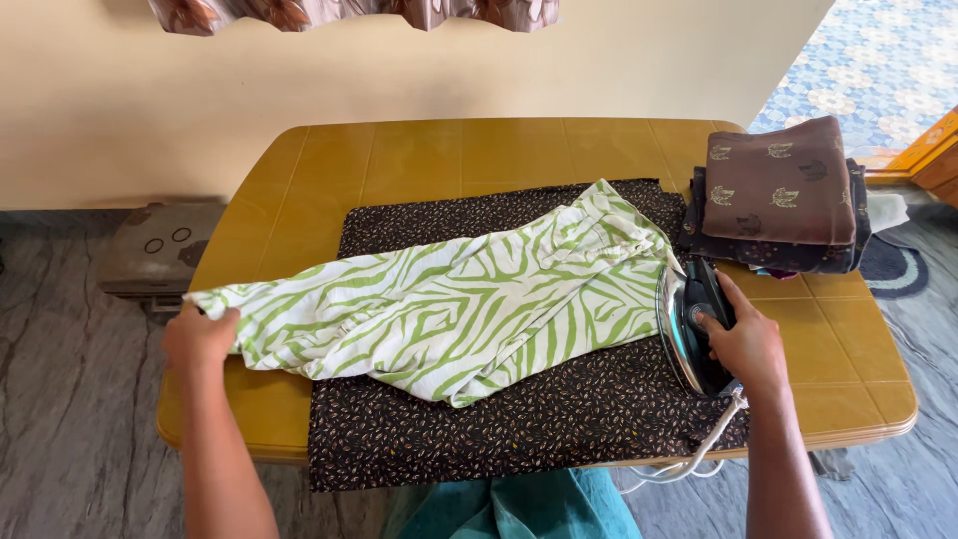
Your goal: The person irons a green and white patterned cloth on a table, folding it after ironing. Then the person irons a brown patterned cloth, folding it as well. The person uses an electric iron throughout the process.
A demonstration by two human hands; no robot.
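The work stands at the ironing stage, with the garment laid out and the iron not yet pressing. The left hand [200, 337] closes its fingers on the end of the white cotton garment with green zebra-like stripes [449, 299], pinching it at the table's left edge so the cloth runs away from the fingertips toward the right. The right hand [746, 344] wraps its fingers around the handle of the black electric iron with a shiny metal soleplate [689, 324], which stands tipped on its side, the soleplate facing the garment's near end just beyond the fingertips. Both lie over a dark brown speckled cloth [519, 409] spread on the yellow tile-patterned table [449, 150]. Beyond the right knuckles sits a stack of folded brown fabrics [778, 195]. By my judgement, the next move calls for keeping the cloth taut and laying the soleplate flat on it.
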